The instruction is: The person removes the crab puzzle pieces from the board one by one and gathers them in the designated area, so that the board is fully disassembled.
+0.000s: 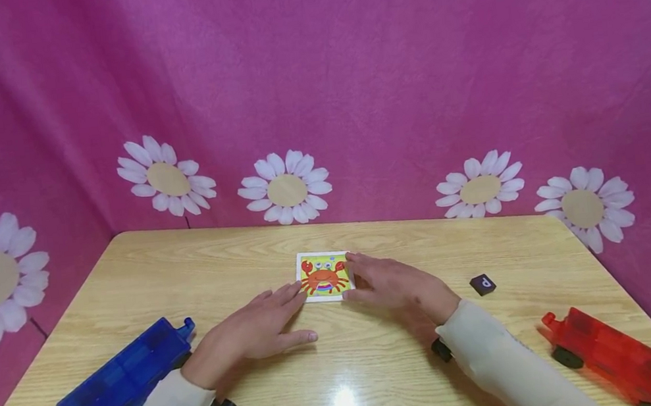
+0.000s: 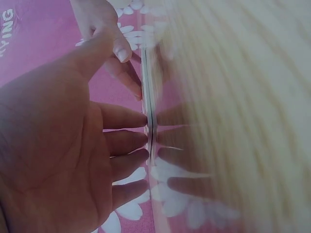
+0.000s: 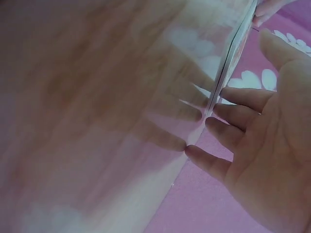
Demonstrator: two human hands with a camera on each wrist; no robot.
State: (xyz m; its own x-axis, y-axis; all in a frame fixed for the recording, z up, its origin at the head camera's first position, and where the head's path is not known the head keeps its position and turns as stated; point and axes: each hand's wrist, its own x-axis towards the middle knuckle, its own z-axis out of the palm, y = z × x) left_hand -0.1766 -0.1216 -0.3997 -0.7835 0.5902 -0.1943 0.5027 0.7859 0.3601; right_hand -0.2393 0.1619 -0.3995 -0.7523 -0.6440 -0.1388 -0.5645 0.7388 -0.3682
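A flat crab picture [image 1: 324, 278] with a white border lies on the wooden table, between my two hands. My left hand [image 1: 259, 326] touches its left edge with extended fingertips, the thumb held apart. At the right edge, my right hand [image 1: 399, 282] rests its fingers against the border. From the side in the left wrist view, the picture is a thin stack edge [image 2: 149, 107] that the left fingertips meet. In the right wrist view, fingertips of the right hand [image 3: 262, 141] reach the picture's edge [image 3: 228, 60]. Neither hand's fingers are curled around it.
A blue toy wagon [image 1: 124, 381] stands on the left beside my left forearm. On the right are a red toy wagon [image 1: 627, 356] and a small dark lettered tile [image 1: 482, 284]. A pink cloth [image 1: 350, 94] with white flowers hangs behind the table [image 1: 234, 242].
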